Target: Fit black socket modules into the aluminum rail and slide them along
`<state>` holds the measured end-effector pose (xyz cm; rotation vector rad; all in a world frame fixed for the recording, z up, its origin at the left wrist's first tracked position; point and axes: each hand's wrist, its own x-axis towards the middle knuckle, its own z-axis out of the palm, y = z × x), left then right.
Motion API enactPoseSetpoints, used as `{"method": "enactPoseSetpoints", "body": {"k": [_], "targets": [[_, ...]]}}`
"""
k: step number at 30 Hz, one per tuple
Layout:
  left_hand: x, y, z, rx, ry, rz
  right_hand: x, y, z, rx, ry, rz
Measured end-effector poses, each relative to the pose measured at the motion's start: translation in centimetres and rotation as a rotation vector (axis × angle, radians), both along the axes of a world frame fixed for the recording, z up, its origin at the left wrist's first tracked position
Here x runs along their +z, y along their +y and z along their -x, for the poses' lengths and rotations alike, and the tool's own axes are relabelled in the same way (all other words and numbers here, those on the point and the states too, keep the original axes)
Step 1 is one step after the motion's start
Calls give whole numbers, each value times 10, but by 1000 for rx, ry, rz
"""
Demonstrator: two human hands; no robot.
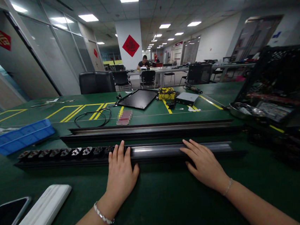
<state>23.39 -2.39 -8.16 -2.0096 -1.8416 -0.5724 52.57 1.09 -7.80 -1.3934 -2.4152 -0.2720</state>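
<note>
A long black rail [156,152] lies crosswise in front of me, with several socket modules [65,152] seated along its left part. My left hand [121,172] rests with spread fingers near the last modules, its fingertips over the rail. Farther right, my right hand [204,162] touches the bare part of the same rail with its fingertips, fingers apart. Neither hand grips anything. Behind this rail lies a second long black rail [151,129], parallel to it.
Around the rails are a blue bin [22,136], a white bar [38,218], a phone [6,218], a flat black panel [138,99], a yellow object [166,93], a grey box [187,98] and dark equipment [282,85]. A person [144,62] sits far back.
</note>
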Motion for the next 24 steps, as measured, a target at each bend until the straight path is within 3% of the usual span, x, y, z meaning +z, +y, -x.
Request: {"method": "enactPoseSetpoints", "body": {"k": [13, 24], "targets": [[-9, 1, 1, 13, -142, 3, 3, -1, 1, -10, -6, 11], [-3, -1, 1, 10, -134, 24, 3, -2, 1, -6, -1, 1]]}}
